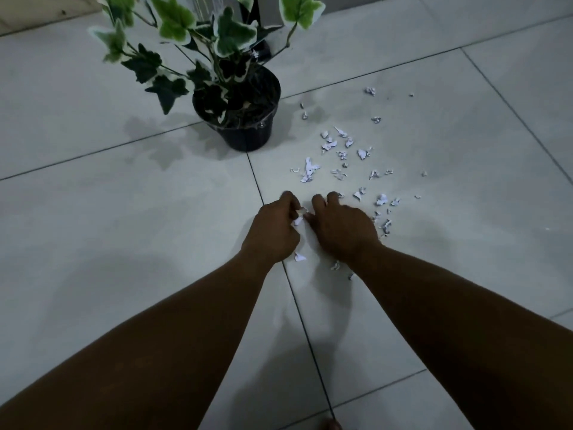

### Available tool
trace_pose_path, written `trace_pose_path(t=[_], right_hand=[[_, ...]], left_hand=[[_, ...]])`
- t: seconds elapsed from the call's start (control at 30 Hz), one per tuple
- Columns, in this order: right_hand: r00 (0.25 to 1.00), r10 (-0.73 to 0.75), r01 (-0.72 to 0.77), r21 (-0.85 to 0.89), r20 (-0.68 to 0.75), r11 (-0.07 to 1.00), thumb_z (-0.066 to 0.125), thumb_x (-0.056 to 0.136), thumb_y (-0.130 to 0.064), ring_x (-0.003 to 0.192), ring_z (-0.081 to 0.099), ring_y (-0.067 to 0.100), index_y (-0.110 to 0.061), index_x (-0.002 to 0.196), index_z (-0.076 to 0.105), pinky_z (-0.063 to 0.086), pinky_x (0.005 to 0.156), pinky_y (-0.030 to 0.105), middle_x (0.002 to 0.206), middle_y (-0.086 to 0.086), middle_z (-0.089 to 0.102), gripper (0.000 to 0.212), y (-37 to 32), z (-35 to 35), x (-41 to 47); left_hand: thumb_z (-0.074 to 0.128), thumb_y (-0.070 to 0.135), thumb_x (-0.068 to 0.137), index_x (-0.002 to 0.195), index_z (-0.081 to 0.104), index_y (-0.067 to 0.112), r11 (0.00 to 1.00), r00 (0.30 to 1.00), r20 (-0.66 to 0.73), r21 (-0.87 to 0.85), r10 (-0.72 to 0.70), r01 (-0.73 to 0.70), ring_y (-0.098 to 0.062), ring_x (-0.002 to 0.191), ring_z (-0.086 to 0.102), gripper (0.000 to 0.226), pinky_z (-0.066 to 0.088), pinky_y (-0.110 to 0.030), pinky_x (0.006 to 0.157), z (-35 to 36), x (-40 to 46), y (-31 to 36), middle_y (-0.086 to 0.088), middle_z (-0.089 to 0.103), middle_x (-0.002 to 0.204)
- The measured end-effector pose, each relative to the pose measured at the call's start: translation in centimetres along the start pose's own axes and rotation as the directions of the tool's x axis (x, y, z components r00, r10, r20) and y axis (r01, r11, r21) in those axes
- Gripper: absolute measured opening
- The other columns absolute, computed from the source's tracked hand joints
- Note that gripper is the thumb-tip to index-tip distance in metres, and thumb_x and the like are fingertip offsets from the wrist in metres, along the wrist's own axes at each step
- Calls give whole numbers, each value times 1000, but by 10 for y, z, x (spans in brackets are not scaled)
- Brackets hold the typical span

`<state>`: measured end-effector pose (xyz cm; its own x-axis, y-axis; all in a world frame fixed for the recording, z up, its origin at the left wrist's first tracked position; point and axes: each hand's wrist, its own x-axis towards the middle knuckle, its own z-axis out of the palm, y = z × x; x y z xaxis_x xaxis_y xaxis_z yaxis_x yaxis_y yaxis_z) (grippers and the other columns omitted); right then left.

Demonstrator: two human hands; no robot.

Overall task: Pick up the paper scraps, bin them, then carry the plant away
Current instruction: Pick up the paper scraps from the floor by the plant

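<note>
floor (93,212): pale grey-white tiles, dark grout lines | paper scraps (341,156): white with small dark print marks | pot (245,138): glossy black | plant (192,41): green leaves, cream-white edges, lower leaves darker

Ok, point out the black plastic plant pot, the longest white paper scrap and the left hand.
Black plastic plant pot (248,136): head view, front wall below the rim.
Longest white paper scrap (308,169): head view, its middle.
Left hand (273,232): head view, back of the hand.
</note>
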<state>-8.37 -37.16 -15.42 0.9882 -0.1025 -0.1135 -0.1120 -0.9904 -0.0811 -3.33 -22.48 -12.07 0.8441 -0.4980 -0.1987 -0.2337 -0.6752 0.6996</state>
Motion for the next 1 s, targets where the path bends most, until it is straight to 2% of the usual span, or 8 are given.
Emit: trace_pose_path(t=[0.17,0.27,0.33,0.43,0.57,0.7,0.9,1.0], right_hand=[[987,-127,129,-17,97,991,37,102,-19,75,64,35,-8,126,43,37,53,36,109,15,53,27,-3,4,-18],[998,48,-56,278,35,959,37,104,-27,83,63,37,-8,111,48,37,62,36,98,18,63,23,-4,1,-20],[948,315,-282,575,43,768,43,103,-31,82,61,31,-8,99,57,33,66,30,90,16,66,28,-5,-3,-25],[835,531,-446,746,146,495,51,99,-37,74,60,20,-9,84,70,37,66,25,76,8,66,38,-6,-10,-31],[739,547,-533,838,393,119,55,98,-39,52,55,18,-9,77,67,42,45,18,60,5,59,39,-12,-24,-53],[648,514,-551,812,562,-194,53,97,-27,53,50,23,-10,70,59,39,53,29,61,9,57,33,-19,-30,-56],[699,459,-471,836,548,-281,58,93,-8,45,46,18,-4,72,63,35,45,24,60,12,54,23,-22,-33,-63],[689,484,-431,841,540,-327,57,93,-4,41,43,14,-6,71,64,32,41,19,58,8,54,23,-23,-34,-66]], left_hand=[[53,-10,74,105,52,12,985,996,34,-149,-79,83,-18,86,67,38,51,-26,74,-1,-6,3,-2,70,95],[56,-8,71,112,55,13,989,993,98,-126,-70,82,-19,87,63,47,52,-31,78,-1,-12,4,-3,68,101],[63,-5,71,116,55,18,996,990,133,-70,-47,57,-16,85,58,51,52,-30,79,2,-19,4,0,63,103],[72,13,75,111,60,21,996,996,92,-88,-6,14,-16,79,59,38,52,-29,76,6,-31,9,3,63,95],[78,25,74,92,73,22,974,993,111,-228,29,-3,-9,68,65,19,55,-24,69,10,-47,18,8,71,80],[73,27,82,89,80,22,982,990,97,-168,100,-82,-4,72,68,11,52,-18,73,13,-53,26,9,76,84],[61,15,83,85,77,25,992,997,21,-105,70,-68,-2,67,64,19,54,-23,74,8,-60,25,11,75,84],[58,11,81,81,74,24,1000,1000,-17,2,8,-8,-13,77,68,21,54,-26,77,2,-62,15,7,75,88]])
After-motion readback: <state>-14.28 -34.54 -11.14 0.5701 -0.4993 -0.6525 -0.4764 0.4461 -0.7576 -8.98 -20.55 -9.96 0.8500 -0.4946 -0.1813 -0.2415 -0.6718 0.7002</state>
